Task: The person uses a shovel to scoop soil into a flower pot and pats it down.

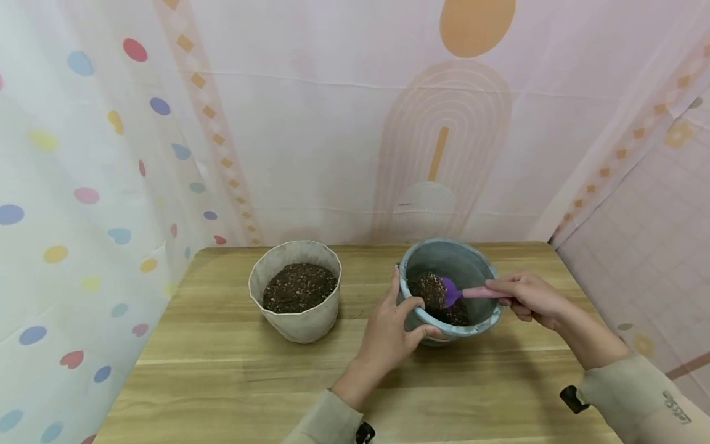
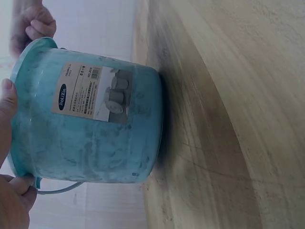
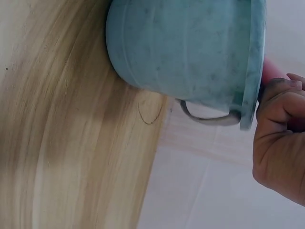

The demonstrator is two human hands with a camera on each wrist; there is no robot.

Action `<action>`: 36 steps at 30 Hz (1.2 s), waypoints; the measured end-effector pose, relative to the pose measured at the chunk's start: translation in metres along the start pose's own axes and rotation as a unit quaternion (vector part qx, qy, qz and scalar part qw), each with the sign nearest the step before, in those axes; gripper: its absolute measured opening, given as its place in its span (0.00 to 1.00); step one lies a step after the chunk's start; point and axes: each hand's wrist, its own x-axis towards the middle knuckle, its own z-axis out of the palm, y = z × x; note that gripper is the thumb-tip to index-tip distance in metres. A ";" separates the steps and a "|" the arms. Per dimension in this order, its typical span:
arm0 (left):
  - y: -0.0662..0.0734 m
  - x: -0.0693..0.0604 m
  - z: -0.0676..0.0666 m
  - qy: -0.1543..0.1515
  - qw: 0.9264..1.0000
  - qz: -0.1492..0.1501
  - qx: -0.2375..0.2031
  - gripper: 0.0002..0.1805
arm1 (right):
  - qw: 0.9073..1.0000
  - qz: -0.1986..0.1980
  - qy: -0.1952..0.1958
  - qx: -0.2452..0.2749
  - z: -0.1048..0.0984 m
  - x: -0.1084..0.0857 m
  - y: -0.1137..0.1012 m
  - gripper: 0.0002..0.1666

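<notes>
A blue-green bucket (image 1: 450,330) with dark soil (image 1: 457,313) inside stands at the right of the table, tilted slightly toward me in the head view. My left hand (image 1: 386,333) grips its rim from the near left side, thumb and fingers round the edge. With my right hand (image 1: 532,300) I hold the pink handle of a small trowel (image 1: 479,292). The trowel's purple blade is inside the bucket and carries a heap of soil (image 1: 428,290). A paper label (image 2: 93,91) shows on the bucket's side in the left wrist view.
To the left stands a whitish pot (image 1: 302,324) with dark soil (image 1: 299,288) in it. Both containers are on a wooden table (image 1: 222,382), with patterned curtains (image 1: 310,123) behind and at the sides. A thin handle (image 3: 209,119) hangs from the bucket.
</notes>
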 end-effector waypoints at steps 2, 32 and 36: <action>-0.003 -0.001 -0.001 -0.003 1.000 -0.015 -0.009 0.25 | 1.000 -0.007 -0.006 0.019 -0.002 -0.001 0.001 0.23; -0.026 -0.009 -0.050 0.024 0.997 0.006 0.072 0.25 | 0.996 -0.045 -0.031 0.077 -0.009 0.001 -0.011 0.31; -0.032 -0.014 -0.065 0.058 0.993 0.015 0.098 0.23 | 0.996 -0.042 -0.020 0.071 -0.005 0.005 -0.022 0.28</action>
